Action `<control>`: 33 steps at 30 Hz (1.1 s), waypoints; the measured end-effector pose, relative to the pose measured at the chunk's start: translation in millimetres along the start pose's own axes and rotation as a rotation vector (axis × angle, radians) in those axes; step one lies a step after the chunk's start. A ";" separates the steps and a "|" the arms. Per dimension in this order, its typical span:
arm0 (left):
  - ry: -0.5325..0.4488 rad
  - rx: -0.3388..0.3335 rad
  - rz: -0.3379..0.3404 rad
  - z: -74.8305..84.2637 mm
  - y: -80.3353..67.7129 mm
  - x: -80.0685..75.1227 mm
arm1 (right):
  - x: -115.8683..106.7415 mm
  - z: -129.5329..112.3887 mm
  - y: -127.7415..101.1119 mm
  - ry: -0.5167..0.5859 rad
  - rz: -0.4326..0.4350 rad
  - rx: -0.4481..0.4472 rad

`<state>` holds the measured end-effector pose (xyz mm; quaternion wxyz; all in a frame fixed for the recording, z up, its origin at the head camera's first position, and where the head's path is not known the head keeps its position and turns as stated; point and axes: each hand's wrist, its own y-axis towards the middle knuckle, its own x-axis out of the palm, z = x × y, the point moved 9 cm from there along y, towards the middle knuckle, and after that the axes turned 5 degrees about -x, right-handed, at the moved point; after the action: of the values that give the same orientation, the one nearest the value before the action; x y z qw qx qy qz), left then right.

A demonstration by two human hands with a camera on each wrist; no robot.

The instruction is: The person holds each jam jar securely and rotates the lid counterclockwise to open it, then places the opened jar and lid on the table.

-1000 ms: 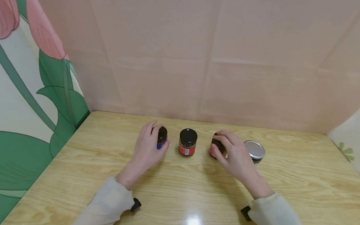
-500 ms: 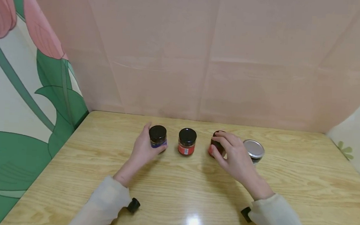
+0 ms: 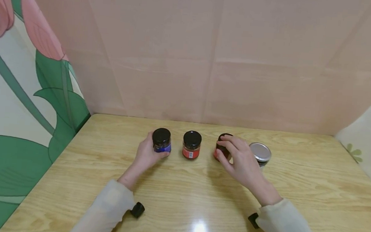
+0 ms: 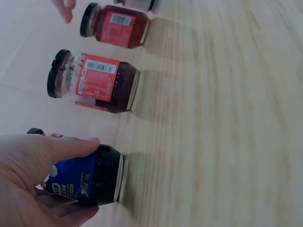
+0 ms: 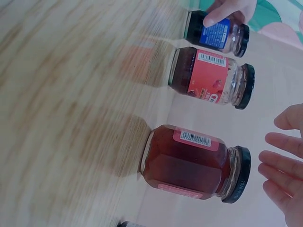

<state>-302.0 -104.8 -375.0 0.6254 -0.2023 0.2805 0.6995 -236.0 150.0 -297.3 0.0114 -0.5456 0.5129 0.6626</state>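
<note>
Fingers of the left hand point(image 3: 146, 154) wrap the blue-label jar point(image 3: 162, 140) at the row's left end on the table point(image 3: 312, 196). Right hand point(image 3: 241, 161) hovers loose by the amber jar point(image 3: 222, 147), gripping nothing. Looks like positioning; next it'd need a firm grip there. Middle red jar point(image 3: 191, 144) and silver-lid jar point(image 3: 260, 153) crowd close.

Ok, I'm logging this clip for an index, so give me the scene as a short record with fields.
surface: wooden table
row, left to right: blue jar; middle red jar; right red jar; silver-lid jar
left hand: grips the blue jar, thumb across its label
right hand: at the right red jar; wrist view shows fingers straight, just off the lid
lids: black on three, silver on one
all jars: upright
</note>
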 end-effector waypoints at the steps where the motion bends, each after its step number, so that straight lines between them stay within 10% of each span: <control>1: 0.003 0.005 0.000 0.2 -0.1 0.1 | 0.1 0.0 -0.2 0.000 -0.001 0.002; 33: -0.076 -0.032 0.053 0.2 -5.2 -14.0 | 4.6 -1.6 0.2 0.001 -0.024 0.021</control>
<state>-294.9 -115.1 -366.7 0.6135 -0.1782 0.2504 0.7274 -236.9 146.3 -300.3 0.0247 -0.5520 0.5133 0.6566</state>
